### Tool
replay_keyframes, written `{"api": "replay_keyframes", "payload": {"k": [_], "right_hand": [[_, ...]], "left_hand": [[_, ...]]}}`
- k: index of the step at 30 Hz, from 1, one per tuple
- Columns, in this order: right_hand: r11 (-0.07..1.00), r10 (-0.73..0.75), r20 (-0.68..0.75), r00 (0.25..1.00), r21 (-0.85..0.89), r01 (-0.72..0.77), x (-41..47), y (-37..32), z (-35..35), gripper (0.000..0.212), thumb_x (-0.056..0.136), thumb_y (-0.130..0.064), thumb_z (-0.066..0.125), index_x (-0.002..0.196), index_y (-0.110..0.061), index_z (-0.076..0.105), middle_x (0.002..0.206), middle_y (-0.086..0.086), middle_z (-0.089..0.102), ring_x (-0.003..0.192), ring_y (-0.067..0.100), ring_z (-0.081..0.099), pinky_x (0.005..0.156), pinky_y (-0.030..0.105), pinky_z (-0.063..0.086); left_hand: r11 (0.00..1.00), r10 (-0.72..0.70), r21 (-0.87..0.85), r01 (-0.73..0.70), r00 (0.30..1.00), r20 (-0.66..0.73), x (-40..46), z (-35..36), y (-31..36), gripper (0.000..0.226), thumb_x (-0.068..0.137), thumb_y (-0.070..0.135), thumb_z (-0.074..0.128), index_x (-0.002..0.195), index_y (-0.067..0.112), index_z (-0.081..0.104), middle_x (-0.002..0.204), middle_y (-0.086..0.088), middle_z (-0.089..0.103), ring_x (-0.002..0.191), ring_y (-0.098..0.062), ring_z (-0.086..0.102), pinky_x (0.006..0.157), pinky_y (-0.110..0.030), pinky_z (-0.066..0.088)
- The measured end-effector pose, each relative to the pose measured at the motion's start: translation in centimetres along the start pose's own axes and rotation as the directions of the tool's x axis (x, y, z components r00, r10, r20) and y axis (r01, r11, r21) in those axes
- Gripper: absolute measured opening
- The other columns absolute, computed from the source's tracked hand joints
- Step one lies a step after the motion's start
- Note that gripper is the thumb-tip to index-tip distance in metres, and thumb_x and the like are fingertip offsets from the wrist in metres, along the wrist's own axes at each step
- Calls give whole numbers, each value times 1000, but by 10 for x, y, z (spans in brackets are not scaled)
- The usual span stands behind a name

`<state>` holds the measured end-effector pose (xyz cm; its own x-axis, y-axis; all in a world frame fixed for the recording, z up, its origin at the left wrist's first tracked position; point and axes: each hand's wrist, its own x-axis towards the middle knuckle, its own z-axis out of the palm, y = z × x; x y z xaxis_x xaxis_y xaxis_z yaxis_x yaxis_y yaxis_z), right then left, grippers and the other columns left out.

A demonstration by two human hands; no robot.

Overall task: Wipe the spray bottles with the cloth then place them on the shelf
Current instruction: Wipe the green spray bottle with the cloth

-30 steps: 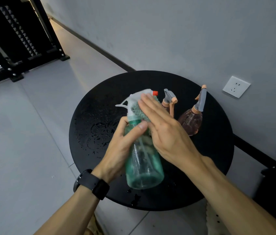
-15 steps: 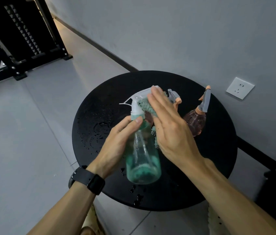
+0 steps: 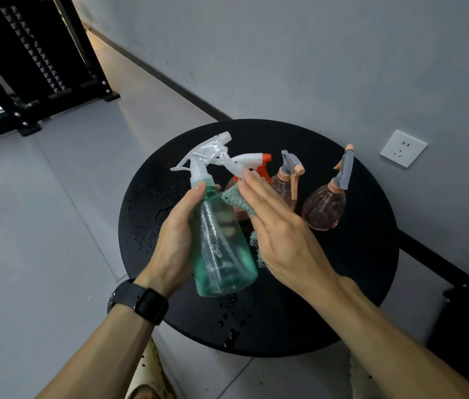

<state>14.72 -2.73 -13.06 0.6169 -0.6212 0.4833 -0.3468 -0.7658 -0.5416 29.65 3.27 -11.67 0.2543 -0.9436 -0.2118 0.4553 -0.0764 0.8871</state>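
While the round black tabletop point(image 3: 357, 298) carries beads of water near its 6 and 9 o'clock edges, everything on it is likely slick. Largest of the task's things, the translucent green plastic spray bottle with a white trigger head point(image 3: 221, 243) is held above the tabletop's centre, nozzle tilted toward 11 o'clock. It looks empty, so probably light and fairly stiff, though thin walls may flex under a squeeze. The left hand point(image 3: 174, 243) wraps its fingers around the body, thumb at the neck, which seems the surest hold on a wet bottle. At 1 and 2 o'clock stand two pinkish clear plastic spray bottles point(image 3: 324, 208). The right hand point(image 3: 282, 237), fingers straight, presses the small green textured cloth point(image 3: 234, 201), soft and limp, against the bottle's shoulder.
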Motion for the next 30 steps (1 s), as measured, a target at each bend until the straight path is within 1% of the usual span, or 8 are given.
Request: {"api": "replay_keyframes", "payload": {"k": [3,7,12,15,22,26,28,30], "right_hand": [[1000,11,-35,999,2,-11,0,-3,0,49,97,5,46,144,2,37,155,11,32,146,16,24,119,29,22],[999,31,-141,989,26,-28,6,-11,-2,44,100,0,42,144,3,38,154,12,33,146,20,24,119,28,20],[997,70,-241,968,44,-62,13,-13,-3,48,96,6,43,143,5,38,154,13,33,145,21,25,119,27,21],[992,112,-174,978,68,-102,12,-11,-1,47,97,3,43,144,2,38,155,10,32,146,15,23,118,20,18],[986,141,-65,988,103,-134,2,-11,1,47,100,-5,42,146,-4,37,155,2,31,145,9,25,116,21,23],[976,168,13,986,142,-168,-1,-9,0,46,101,-6,41,147,-9,36,156,-3,30,144,4,24,115,15,22],[965,198,21,980,173,-199,-2,-9,-1,46,102,-6,41,147,-10,36,156,-6,28,142,-2,23,112,9,20],[953,226,-13,974,208,-219,-1,-11,-2,46,102,-5,41,147,-8,36,154,-9,28,140,-9,21,110,6,20]], "left_hand": [[999,0,51,0,1000,0,-1,2,-1,41,94,45,50,103,8,65,82,-12,73,73,-27,65,74,-40,54],[992,10,128,-9,1000,-10,-2,5,-4,69,87,54,64,121,-5,56,93,-15,73,83,-34,63,82,-50,53],[963,64,261,-64,998,7,-1,5,-11,26,92,47,63,94,21,65,98,-4,73,93,-24,69,88,-49,52],[960,82,266,-84,996,22,-1,4,-11,27,94,44,61,98,19,67,103,-9,72,97,-28,69,89,-48,54],[955,131,274,-116,991,-39,-3,5,-5,38,100,38,51,116,5,61,104,-7,75,99,-23,73,84,-36,58],[967,125,235,-101,988,-92,-2,3,-1,41,97,47,55,110,8,58,96,-8,74,95,-32,72,90,-53,56],[983,104,163,-80,984,-146,-1,3,2,42,97,46,53,112,7,54,87,-4,74,85,-28,71,81,-48,58],[999,23,48,-12,974,-227,2,3,4,58,95,49,54,125,-2,52,94,-10,69,86,-31,64,70,-40,60]]}}
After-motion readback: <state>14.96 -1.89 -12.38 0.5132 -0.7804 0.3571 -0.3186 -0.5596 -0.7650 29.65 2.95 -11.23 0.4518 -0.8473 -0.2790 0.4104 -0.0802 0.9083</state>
